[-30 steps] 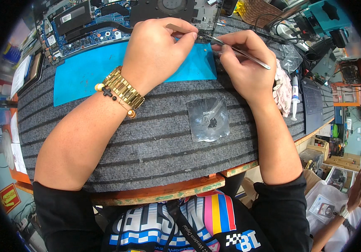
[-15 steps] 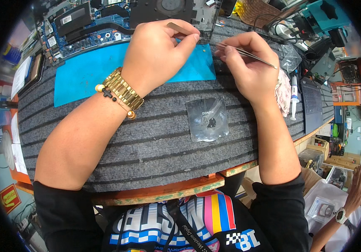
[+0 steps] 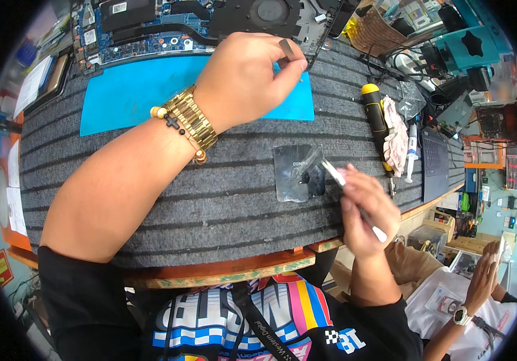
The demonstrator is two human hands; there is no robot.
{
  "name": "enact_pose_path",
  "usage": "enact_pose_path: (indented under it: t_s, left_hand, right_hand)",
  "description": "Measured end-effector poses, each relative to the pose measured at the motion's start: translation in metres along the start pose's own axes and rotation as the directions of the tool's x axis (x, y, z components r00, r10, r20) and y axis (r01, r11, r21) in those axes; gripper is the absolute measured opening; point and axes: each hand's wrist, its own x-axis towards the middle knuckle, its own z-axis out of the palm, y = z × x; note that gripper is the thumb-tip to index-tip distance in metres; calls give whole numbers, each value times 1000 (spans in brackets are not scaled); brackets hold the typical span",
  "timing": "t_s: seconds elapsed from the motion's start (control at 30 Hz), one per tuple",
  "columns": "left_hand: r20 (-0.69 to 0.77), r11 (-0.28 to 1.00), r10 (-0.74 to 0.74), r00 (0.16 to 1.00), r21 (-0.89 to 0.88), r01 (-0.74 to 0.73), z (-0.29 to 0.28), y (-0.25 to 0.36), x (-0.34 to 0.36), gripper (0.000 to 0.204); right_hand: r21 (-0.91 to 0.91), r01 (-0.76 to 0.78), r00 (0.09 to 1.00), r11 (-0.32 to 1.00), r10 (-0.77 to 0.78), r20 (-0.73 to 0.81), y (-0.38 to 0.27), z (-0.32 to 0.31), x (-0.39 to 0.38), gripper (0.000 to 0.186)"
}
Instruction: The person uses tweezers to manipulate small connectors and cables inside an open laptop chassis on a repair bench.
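My left hand [image 3: 258,72] is closed in a pinch at the front edge of an opened laptop [image 3: 156,55], whose blue circuit board and black fan show. A flat metal tool [image 3: 290,50] sticks up from its fingers; the rest of it is hidden. Below the wrist, a blue mat [image 3: 126,96] lies partly under the laptop. My right hand [image 3: 370,207] is closed around metal tweezers [image 3: 334,172]. The tweezers' tips reach a small clear plastic bag [image 3: 288,186] lying on the grey striped cloth. Small dark pieces [image 3: 310,178] show at the bag; whether the tips grip one cannot be made out.
To the right lie a yellow-and-black screwdriver [image 3: 374,111], a crumpled pale cloth [image 3: 395,138], a syringe [image 3: 412,153] and a dark keyboard [image 3: 436,159]. Cables and a teal device [image 3: 466,45] stand at the back right. A person's hand [image 3: 484,274] is at the lower right.
My right hand has moved back from beside the left hand, bringing the tweezers down to the plastic bag. The screwdriver has come into sight. My left hand stays by the laptop, its metal tool tilted more upright.
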Motion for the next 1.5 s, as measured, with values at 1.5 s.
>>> enact_pose_path:
  t_s: [1.5]
  left_hand:
    - [10, 1000, -11, 1000, -1, 11, -1, -1, -1, 21]
  right_hand:
    - [-249, 37, 982, 968, 11, 189, -26, 7, -28, 47]
